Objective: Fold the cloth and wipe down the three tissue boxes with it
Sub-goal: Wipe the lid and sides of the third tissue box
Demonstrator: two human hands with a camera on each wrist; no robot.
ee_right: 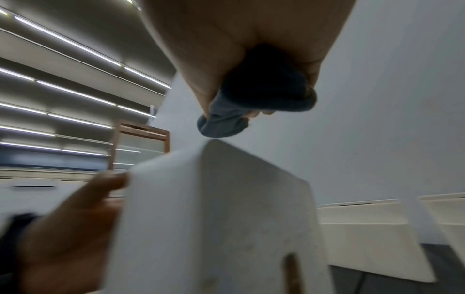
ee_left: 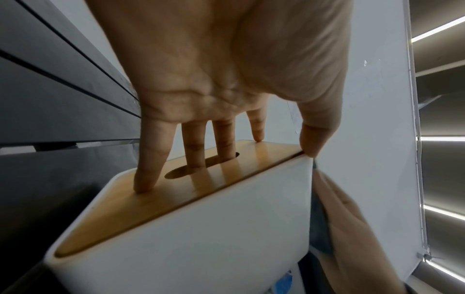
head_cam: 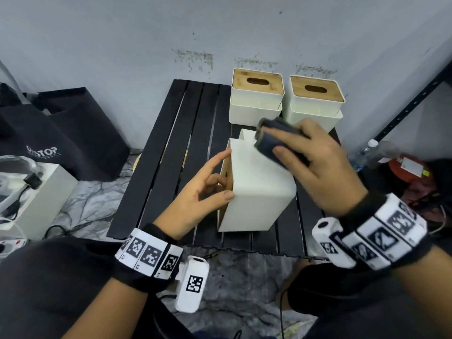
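Observation:
A white tissue box (head_cam: pixel 259 187) with a wooden lid (ee_left: pixel 226 175) lies tipped on its side on the black slatted table (head_cam: pixel 171 167). My left hand (head_cam: pixel 223 176) holds it: two fingers go into the lid slot and the thumb sits on the box edge. My right hand (head_cam: pixel 305 157) grips a folded dark grey cloth (head_cam: pixel 271 140) at the box's far upper corner. The right wrist view shows the cloth (ee_right: pixel 251 103) bunched in the palm just above the box (ee_right: pixel 214 218). Two more tissue boxes (head_cam: pixel 256 99) (head_cam: pixel 315 101) stand upright at the back.
The grey wall rises right behind the table. Left of the table, a black bag (head_cam: pixel 73 133) and a white box with cables (head_cam: pixel 36 192) sit on the floor. At the right are a black shelf frame (head_cam: pixel 411 101), a plastic bottle (head_cam: pixel 374 152) and clutter.

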